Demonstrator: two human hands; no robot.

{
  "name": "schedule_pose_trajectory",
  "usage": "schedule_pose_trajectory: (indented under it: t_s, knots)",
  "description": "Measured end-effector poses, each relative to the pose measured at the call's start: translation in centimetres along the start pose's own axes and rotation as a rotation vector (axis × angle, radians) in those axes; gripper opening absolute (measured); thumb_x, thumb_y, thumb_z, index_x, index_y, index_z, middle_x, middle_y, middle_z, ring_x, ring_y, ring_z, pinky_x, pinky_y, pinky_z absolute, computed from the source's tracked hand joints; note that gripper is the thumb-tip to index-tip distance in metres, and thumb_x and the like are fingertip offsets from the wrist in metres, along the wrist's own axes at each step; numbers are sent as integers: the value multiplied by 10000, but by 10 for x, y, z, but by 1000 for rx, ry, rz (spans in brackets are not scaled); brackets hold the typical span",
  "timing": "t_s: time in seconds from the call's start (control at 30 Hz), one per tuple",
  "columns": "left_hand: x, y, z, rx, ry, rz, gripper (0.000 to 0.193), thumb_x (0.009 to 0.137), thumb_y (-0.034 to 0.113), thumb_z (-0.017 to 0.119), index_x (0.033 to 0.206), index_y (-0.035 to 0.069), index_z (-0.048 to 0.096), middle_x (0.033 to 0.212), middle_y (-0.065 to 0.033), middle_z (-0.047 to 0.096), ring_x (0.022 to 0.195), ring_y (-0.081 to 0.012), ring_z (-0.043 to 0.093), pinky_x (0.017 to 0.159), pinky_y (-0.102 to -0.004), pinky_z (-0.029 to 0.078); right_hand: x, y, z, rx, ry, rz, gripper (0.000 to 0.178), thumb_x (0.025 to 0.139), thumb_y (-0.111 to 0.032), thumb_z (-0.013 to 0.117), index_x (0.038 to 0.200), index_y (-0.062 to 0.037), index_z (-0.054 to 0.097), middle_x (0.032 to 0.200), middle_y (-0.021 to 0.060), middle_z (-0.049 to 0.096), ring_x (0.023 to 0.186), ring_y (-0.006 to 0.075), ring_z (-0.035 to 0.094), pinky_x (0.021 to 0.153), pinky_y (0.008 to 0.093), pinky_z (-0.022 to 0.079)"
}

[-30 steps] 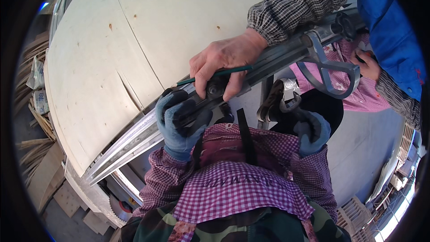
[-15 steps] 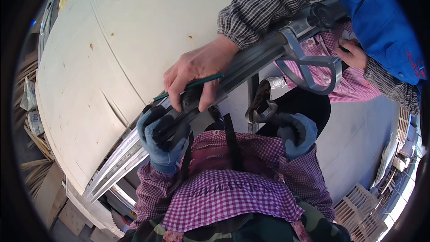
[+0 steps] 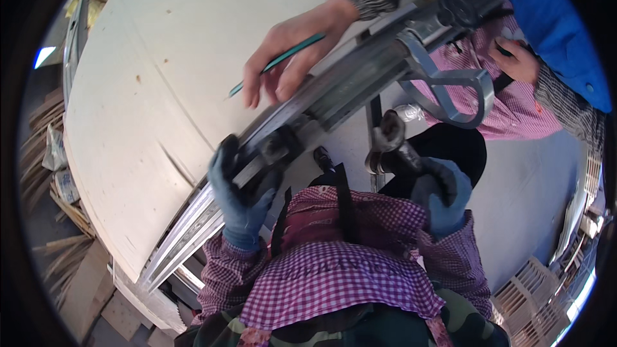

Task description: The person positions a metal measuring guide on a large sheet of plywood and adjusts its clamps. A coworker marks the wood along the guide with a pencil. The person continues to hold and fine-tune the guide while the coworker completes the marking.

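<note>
My left hand (image 3: 241, 202), in a blue glove, grips the dark near end of a long grey metal rail (image 3: 360, 77) that lies along the edge of a pale plywood sheet (image 3: 167, 71). My right hand (image 3: 442, 200), also gloved, is closed around the handle of a dark tool with a worn metal head (image 3: 387, 136), held beside the rail. A co-worker's bare hand (image 3: 289, 51) rests against the rail on the sheet and holds a green pencil (image 3: 276, 64). The co-worker's other hand (image 3: 516, 59) is at the rail's far end, near a metal loop handle (image 3: 450, 87).
Aluminium edge strips (image 3: 186, 231) run under the sheet's near edge. Stacked wood strips and offcuts (image 3: 58, 173) lie on the ground to the left. Grey concrete floor (image 3: 533, 180) spreads to the right, with slatted crates (image 3: 546, 289) at the lower right.
The co-worker's pencil hand has moved away from my left hand, farther up the rail and onto the sheet. My left hand keeps its grip on the rail's end; my right hand still holds the tool.
</note>
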State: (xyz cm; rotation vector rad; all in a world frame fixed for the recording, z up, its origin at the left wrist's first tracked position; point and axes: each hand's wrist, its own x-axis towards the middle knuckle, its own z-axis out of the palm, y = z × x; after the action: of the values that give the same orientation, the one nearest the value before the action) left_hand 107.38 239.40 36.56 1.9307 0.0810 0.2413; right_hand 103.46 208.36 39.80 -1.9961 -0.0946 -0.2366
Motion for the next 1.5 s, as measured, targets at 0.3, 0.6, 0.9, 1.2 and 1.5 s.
schedule_pose_trajectory:
  t_s: [0.3,0.6,0.9,1.2,1.5]
  knots:
    - [28,-5,-3,419,-223,239,593,647,135,823,1206,61,641,1269,-138,634,1225,-358,558,1056,-451,430,43,-46,-2,349,-264,519,302,872,-66,638,1132,85,614,783,79,667,577,80,576,529,224,431]
    - [22,-4,0,447,-178,236,630,646,218,822,1235,114,625,1301,-81,623,1270,-303,529,1097,-450,391,100,-61,7,-320,-637,-27,257,792,-129,762,997,6,685,841,158,711,724,240,713,633,317,534]
    - [21,-16,1,511,-224,205,675,654,266,814,1287,160,605,1349,-40,590,1306,-274,499,1124,-447,370,142,-50,32,-534,-836,-34,255,815,-110,717,1057,-32,693,902,143,713,773,243,703,687,324,536]
    - [19,-15,3,467,-192,201,675,631,245,834,1266,173,616,1348,-39,588,1293,-277,508,1096,-447,392,22,-23,67,-297,-680,500,231,942,-160,558,1101,0,610,865,213,690,850,309,706,697,390,540]
    - [24,-20,1,461,-216,218,588,669,164,768,1241,162,628,1330,-54,596,1251,-290,532,1059,-435,418,-19,-69,146,371,-589,871,282,1003,-172,529,1194,30,582,918,133,658,869,160,598,768,311,486]
